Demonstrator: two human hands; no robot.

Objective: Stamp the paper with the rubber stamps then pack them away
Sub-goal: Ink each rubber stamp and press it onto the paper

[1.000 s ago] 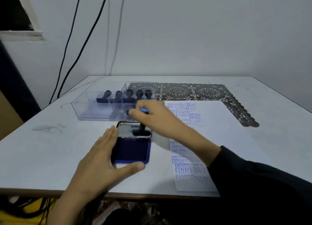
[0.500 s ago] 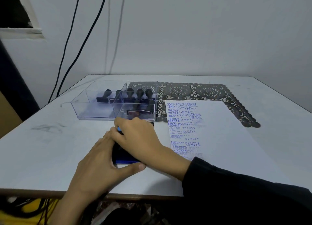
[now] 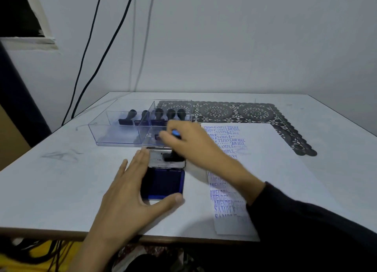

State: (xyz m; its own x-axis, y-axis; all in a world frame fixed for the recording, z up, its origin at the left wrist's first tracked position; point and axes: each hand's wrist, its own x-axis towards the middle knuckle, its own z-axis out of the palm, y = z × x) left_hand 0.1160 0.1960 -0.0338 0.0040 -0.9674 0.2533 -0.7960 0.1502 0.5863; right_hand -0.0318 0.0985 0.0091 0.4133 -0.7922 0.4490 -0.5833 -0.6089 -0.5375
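The rubber stamp (image 3: 173,157) has a slim black handle, a bright blue cap at the top and a flat black base. It stands roughly upright above the far end of the ink pad (image 3: 163,185), its base over the pad's opened lid (image 3: 156,159); whether the base touches the lid cannot be told. The right hand (image 3: 191,143) grips the stamp from above, fingers curled round the handle so that only the blue cap and the base show. The left hand (image 3: 126,198) lies flat on the table (image 3: 61,190), its fingers straight along the pad's left side and its thumb stretched across the pad's near edge, bracing it without closing round it. The pad is a dark blue rectangle with a glossy inked face, near the table's front edge and just left of the paper (image 3: 275,169). The paper carries a column of overlapping blue prints down its left side, among them SAMPLE, AIR MAIL and AMENDED. Beyond the pad stands a clear divided tray (image 3: 118,138) with more black-handled stamps (image 3: 159,114) in its back compartments, and a black lace placemat (image 3: 216,110) lies behind the paper. Half a second ago the right hand was pressed down over the pad and hid it almost wholly; now it has lifted and drawn back toward the tray, so the blue face shows. The left hand has kept its place.
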